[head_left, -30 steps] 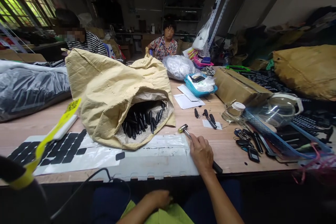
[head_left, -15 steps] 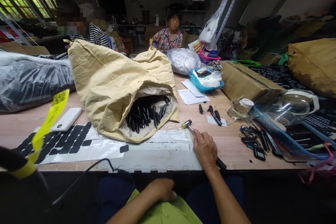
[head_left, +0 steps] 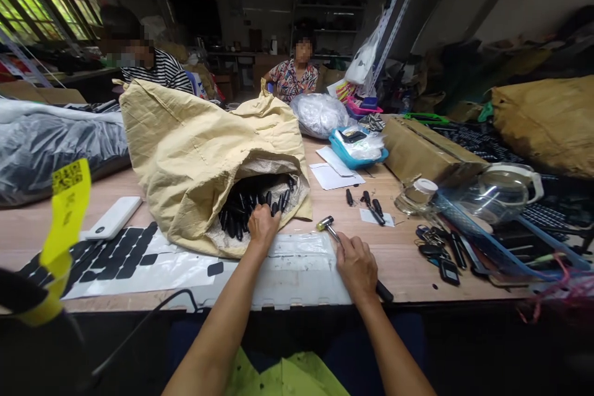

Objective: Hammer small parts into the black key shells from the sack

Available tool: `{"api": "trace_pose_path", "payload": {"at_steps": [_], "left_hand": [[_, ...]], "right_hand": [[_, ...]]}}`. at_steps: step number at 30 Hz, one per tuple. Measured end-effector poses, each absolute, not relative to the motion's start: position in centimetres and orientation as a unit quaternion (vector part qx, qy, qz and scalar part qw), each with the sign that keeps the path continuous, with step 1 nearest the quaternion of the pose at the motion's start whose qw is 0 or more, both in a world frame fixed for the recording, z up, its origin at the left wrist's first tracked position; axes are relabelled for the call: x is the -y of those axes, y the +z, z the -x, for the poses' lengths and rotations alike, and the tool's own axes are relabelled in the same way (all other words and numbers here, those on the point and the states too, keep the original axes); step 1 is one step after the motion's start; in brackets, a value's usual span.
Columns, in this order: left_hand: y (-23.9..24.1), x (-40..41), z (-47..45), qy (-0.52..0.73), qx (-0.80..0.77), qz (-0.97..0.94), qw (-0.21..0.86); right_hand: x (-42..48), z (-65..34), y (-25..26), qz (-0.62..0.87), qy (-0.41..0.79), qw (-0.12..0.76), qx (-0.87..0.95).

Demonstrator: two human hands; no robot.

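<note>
A big tan sack (head_left: 195,148) lies on its side on the wooden table (head_left: 408,253), its mouth towards me and full of small black parts (head_left: 241,207). My left hand (head_left: 262,224) reaches into that mouth, fingers curled down among the black parts; what they hold is hidden. My right hand (head_left: 356,267) rests on the table's front edge, closed round the black handle of a small hammer (head_left: 326,224), whose metal head points towards the sack. A white plastic sheet (head_left: 292,266) lies between my hands.
Black tiles (head_left: 116,253) on white sheet and a white power bank (head_left: 114,217) lie left. Loose black parts (head_left: 371,204), keys (head_left: 439,253), a glass jar (head_left: 415,197), a cardboard box (head_left: 427,151) and a blue tray (head_left: 355,148) crowd the right. Two people sit at the far side.
My left hand has come up from my lap and reached forward into the sack's mouth. My right hand has stayed on the hammer handle.
</note>
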State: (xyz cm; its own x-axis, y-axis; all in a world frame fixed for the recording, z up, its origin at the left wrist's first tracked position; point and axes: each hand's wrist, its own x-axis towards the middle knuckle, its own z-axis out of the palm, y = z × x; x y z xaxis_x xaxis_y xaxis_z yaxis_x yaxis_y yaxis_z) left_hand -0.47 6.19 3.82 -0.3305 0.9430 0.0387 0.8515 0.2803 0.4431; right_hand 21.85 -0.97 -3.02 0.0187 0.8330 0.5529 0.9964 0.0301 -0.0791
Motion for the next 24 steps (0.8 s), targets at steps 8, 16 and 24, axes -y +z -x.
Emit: {"api": "trace_pose_path", "payload": {"at_steps": [8, 16, 24], "left_hand": [[3.7, -3.3, 1.7, 0.269, -0.732, -0.609, 0.142], [1.2, -0.7, 0.0, 0.266, -0.624, -0.689, 0.257], [1.2, -1.0, 0.0, 0.257, -0.625, -0.688, 0.263]], "right_hand": [[0.9, -21.6, -2.8, 0.681, -0.158, 0.224, 0.679], [0.9, -21.2, -1.9, 0.7, -0.122, 0.206, 0.672], [1.7, -21.3, -0.2, 0.652, 0.038, 0.342, 0.675]]}}
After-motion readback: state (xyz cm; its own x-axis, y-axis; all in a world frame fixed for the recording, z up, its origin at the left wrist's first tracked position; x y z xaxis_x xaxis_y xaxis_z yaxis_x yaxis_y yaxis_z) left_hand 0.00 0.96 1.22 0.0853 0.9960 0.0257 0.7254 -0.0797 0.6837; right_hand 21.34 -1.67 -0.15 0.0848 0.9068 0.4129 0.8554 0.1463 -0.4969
